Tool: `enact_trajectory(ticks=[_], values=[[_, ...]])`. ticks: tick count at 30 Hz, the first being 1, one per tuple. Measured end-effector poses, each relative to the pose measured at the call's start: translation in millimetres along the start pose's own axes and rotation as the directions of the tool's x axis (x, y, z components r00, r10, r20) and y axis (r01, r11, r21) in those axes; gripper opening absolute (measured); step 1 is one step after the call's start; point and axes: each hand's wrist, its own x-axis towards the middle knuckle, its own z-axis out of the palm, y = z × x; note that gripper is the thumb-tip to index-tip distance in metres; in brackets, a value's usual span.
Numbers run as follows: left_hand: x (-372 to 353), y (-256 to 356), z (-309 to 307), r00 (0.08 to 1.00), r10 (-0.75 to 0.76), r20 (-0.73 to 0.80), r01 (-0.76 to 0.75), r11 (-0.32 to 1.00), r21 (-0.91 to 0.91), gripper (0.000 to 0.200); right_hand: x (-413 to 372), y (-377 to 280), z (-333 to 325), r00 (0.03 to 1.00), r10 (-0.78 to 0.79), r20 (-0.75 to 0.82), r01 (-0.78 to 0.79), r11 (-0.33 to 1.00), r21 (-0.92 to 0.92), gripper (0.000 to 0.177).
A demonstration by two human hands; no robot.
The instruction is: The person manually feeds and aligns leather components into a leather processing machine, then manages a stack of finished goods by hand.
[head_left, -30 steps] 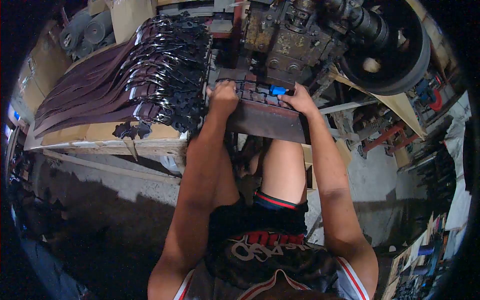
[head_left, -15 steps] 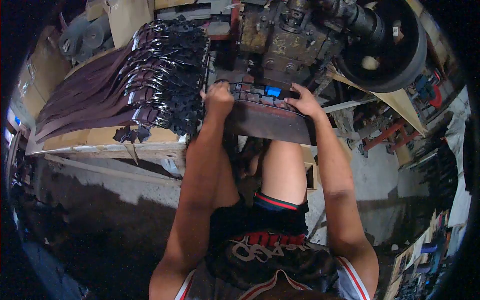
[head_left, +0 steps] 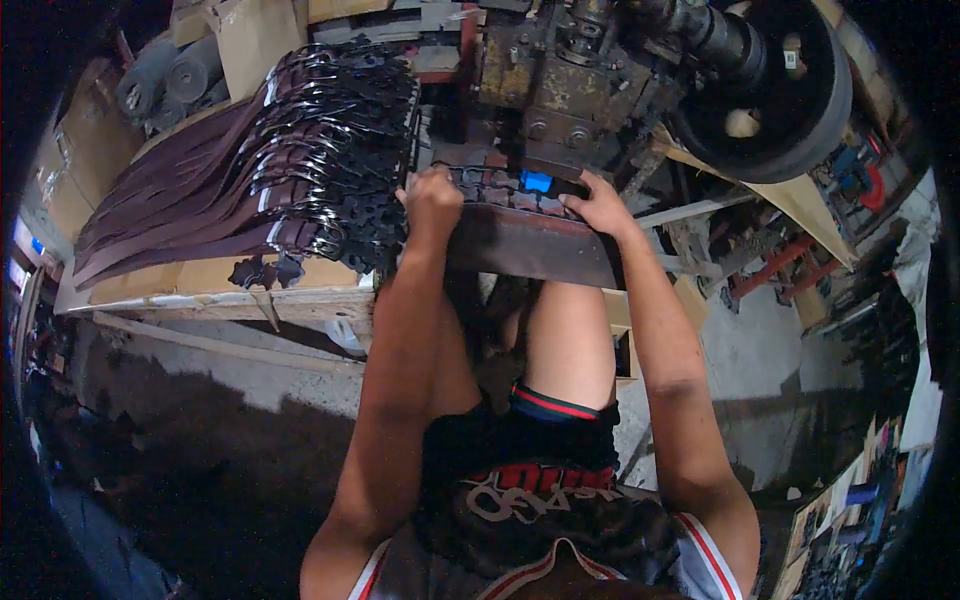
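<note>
My left hand (head_left: 433,196) is closed, with its fingers curled at the left end of a dark strip with wavy cut edges (head_left: 500,183). At the strip's right end, my right hand (head_left: 602,208) has thumb and forefinger on its two edges. The strip lies across the bed of a heavy machine (head_left: 570,90), in front of its block. A small bright blue patch (head_left: 537,181) shows between my hands. Along the near side of the bed runs a dark metal plate (head_left: 535,246), sloping towards my knees.
Left of me, a cardboard-topped table (head_left: 180,280) carries a fanned pile of brown straps (head_left: 190,180) with metal buckles and black scalloped pieces (head_left: 375,150). A large black flywheel (head_left: 770,120) overhangs at upper right. Grey rolls (head_left: 192,76) and a carton (head_left: 255,45) stand behind.
Both hands and the strip have shifted slightly left. The blue patch also appears a little further left and more exposed. The grip looks the same.
</note>
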Motion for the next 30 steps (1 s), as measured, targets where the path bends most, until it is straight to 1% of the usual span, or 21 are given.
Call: enact_trajectory(ticks=[1,3,4,6,7,9,10,12,16,18,19,21,22,25,28,30], values=[[-0.4,-1.8,3.3,0.999,0.023,-0.022,-0.023,1.0,0.011,0.012,1.3,5.1,2.1,1.0,-0.016,-0.024,0.015,1.0,-0.02,0.058],[0.4,-1.3,3.9,0.996,0.069,-0.065,-0.067,0.997,0.036,0.012,1.1,9.3,2.7,0.999,0.031,-0.026,-0.032,0.999,-0.037,0.057],[0.4,1.2,0.7,0.997,0.049,-0.06,-0.048,0.999,0.021,0.012,1.3,8.0,3.0,0.998,0.055,-0.026,-0.056,0.997,-0.046,0.057],[-0.5,6.2,-4.3,0.999,0.008,-0.05,-0.008,1.0,-0.009,0.013,7.1,-4.7,3.0,1.0,0.025,0.017,-0.027,0.995,0.096,0.054],[-0.8,4.0,-2.8,1.0,0.001,-0.006,-0.001,1.0,-0.006,0.014,9.3,-11.9,3.5,0.999,0.011,0.034,-0.017,0.986,0.167,0.052],[-0.2,-0.1,-1.9,0.996,-0.011,0.084,0.011,1.0,0.002,0.017,15.2,-22.0,6.9,0.998,-0.02,0.062,0.005,0.973,0.231,0.051],[-0.4,0.1,-1.9,0.998,-0.003,0.069,0.002,1.0,0.011,0.017,17.1,-25.4,7.8,0.997,-0.037,0.075,0.016,0.964,0.264,0.05],[-1.3,0.6,-1.3,0.999,0.011,0.039,-0.012,1.0,0.027,0.019,17.9,-28.8,8.2,0.993,0.03,0.111,-0.055,0.97,0.235,0.051],[-1.8,1.3,-0.8,0.998,-0.01,0.066,0.008,0.999,0.035,0.021,18.1,-25.5,9.8,0.983,0.104,0.153,-0.137,0.964,0.227,0.053],[-1.5,0.4,-0.3,0.997,-0.014,0.081,0.01,0.999,0.047,0.021,18.8,-24.7,13.6,0.994,0.039,0.101,-0.058,0.979,0.194,0.054],[-2.3,-2.0,2.6,0.998,0.001,0.058,-0.004,0.999,0.04,0.021,19.5,-24.6,15.3,0.997,0.005,0.078,-0.019,0.984,0.177,0.055],[-2.3,-2.6,3.9,0.999,0.037,0.015,-0.037,0.999,0.024,0.02,19.6,-24.0,16.4,0.996,-0.004,0.094,-0.017,0.976,0.219,0.056],[-2.0,-1.4,2.7,0.999,0.027,0.019,-0.027,1.0,0.016,0.021,19.7,-23.9,16.3,0.995,-0.008,0.1,-0.017,0.971,0.239,0.056],[-1.3,0.2,2.1,1.0,0.008,0.027,-0.007,1.0,-0.013,0.021,19.7,-23.1,15.9,0.995,0.01,0.1,-0.031,0.977,0.209,0.057],[0.1,1.1,0.2,1.0,0.013,0.015,-0.012,0.999,-0.029,0.021,18.8,-25.2,17.1,0.997,-0.031,0.065,0.017,0.98,0.197,0.056],[-1.5,1.2,0.5,1.0,0.03,-0.007,-0.03,0.999,-0.014,0.022,15.9,-32.2,14.0,0.995,0.013,0.097,-0.034,0.975,0.219,0.053]])
